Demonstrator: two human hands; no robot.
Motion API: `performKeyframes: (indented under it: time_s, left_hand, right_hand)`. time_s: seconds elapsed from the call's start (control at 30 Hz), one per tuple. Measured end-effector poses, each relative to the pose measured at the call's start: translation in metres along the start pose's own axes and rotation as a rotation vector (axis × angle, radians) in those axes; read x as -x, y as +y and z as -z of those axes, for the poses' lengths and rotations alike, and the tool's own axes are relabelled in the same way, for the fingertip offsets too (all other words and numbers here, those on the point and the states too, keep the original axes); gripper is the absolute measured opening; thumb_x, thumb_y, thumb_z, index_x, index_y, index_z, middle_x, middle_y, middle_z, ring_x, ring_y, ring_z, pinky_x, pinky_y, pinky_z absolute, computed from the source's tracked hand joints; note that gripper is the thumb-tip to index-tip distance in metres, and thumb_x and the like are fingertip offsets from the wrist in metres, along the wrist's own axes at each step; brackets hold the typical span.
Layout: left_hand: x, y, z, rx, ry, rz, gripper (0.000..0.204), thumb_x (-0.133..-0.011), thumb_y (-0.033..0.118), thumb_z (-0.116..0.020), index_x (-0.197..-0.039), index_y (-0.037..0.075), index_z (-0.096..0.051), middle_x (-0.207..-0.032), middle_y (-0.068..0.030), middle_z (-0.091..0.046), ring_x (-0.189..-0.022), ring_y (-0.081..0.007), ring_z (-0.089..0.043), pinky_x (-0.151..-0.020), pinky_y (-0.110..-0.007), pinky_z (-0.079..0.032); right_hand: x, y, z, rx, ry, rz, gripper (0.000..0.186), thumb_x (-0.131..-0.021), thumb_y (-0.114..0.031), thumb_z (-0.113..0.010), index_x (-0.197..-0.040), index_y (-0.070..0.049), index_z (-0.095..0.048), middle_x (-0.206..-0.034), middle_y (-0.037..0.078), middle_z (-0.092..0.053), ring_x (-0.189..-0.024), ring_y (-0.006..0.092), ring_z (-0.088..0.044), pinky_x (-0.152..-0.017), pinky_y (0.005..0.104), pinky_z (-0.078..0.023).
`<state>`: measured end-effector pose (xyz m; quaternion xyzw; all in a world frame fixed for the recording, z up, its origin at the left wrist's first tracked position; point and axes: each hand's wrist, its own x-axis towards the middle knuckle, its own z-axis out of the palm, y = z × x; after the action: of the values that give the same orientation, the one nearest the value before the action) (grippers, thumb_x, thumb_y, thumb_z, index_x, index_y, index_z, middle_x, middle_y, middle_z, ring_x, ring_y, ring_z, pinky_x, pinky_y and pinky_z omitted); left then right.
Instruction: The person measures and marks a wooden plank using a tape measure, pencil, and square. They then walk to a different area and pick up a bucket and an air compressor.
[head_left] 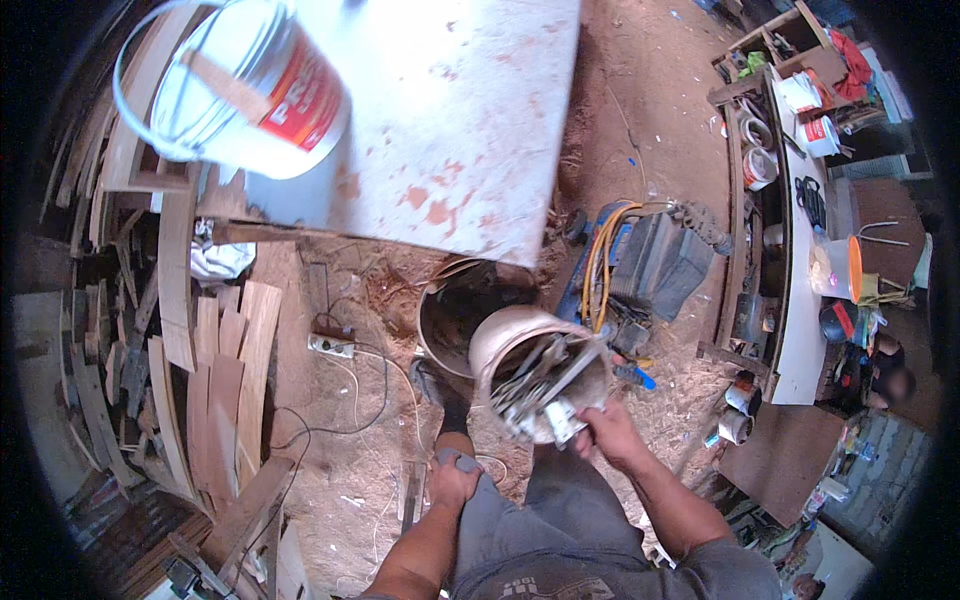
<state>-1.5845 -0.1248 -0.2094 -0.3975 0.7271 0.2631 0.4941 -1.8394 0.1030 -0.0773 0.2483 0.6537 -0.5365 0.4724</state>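
Observation:
My right hand (610, 435) is closed at the near rim of a pale, dirty bucket (492, 340), beside a white piece (555, 418) inside it. The bucket tilts toward me, its mouth showing a jumble of long metal tools or scraps (550, 370) too tangled to name. Just behind and left of it stands a larger, dark-insided bucket (432, 325), partly hidden. On my left knee, at the hem of my grey shorts (580, 500), rests my left hand (455, 482); it seems to hold nothing, though its fingertips are unclear.
A white table (470, 120) ends ahead, with a white pail (230, 100) on it. Wooden boards (225, 400) lie at left near a power strip (332, 345) and loose cords. A dusty machine (650, 265) with a yellow hose sits right, before a cluttered bench (795, 340).

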Motion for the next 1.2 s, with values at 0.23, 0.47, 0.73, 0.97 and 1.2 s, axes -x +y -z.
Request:
performKeyframes:
  time_s: [0.23,0.47,0.73,0.97,1.2]
  left_hand:
    - [0.002,0.037,0.0,-0.074,-0.052,0.033,0.083,-0.084,0.064,-0.078,-0.155,0.025,-0.06,-0.172,-0.0237,-0.034,-0.155,-0.0439,-0.041,-0.126,-0.052,-0.04]
    - [0.004,0.051,-0.014,-0.079,-0.059,0.063,0.08,-0.084,0.064,-0.078,-0.153,0.026,-0.064,-0.171,-0.0237,-0.035,-0.155,-0.0439,-0.04,-0.128,-0.053,-0.035]
    - [0.004,0.058,-0.019,-0.146,-0.064,0.067,0.08,-0.084,0.064,-0.078,-0.152,0.024,-0.064,-0.17,-0.0252,-0.036,-0.152,-0.0486,-0.04,-0.126,-0.056,-0.036]
    - [0.0,0.058,-0.012,-0.158,-0.067,0.07,0.08,-0.084,0.063,-0.079,-0.152,0.024,-0.064,-0.169,-0.0245,-0.036,-0.151,-0.0474,-0.042,-0.125,-0.053,-0.038]
    - [-0.007,0.051,-0.006,-0.166,-0.074,0.042,0.078,-0.085,0.062,-0.076,-0.151,0.023,-0.064,-0.169,-0.0245,-0.036,-0.15,-0.0475,-0.043,-0.125,-0.052,-0.038]
  right_hand:
    - [-0.092,-0.07,0.093,-0.073,0.269,0.195,0.025,-0.104,-0.019,-0.063,-0.107,0.005,-0.068,-0.079,0.013,-0.071,-0.055,0.0183,-0.066,-0.048,0.0323,-0.053]
    - [-0.259,-0.074,0.076,-0.57,0.146,-0.059,0.016,-0.105,-0.015,-0.056,-0.109,0.0,-0.062,-0.084,0.012,-0.07,-0.059,0.0135,-0.06,-0.048,0.0248,-0.051]
    - [-0.357,-0.024,0.031,-0.682,0.296,-0.048,0.017,-0.111,-0.015,-0.05,-0.109,0.001,-0.057,-0.083,0.014,-0.067,-0.058,0.0166,-0.061,-0.044,0.0228,-0.048]
    - [-0.394,0.001,0.022,-0.745,0.344,-0.064,0.013,-0.108,-0.017,-0.054,-0.107,-0.007,-0.062,-0.082,0.01,-0.067,-0.058,0.0181,-0.059,-0.047,0.029,-0.049]
    - [-0.414,0.022,0.034,-0.755,0.366,-0.139,0.017,-0.109,-0.015,-0.049,-0.099,-0.009,-0.062,-0.078,0.004,-0.061,-0.058,0.0168,-0.057,-0.047,0.0295,-0.046]
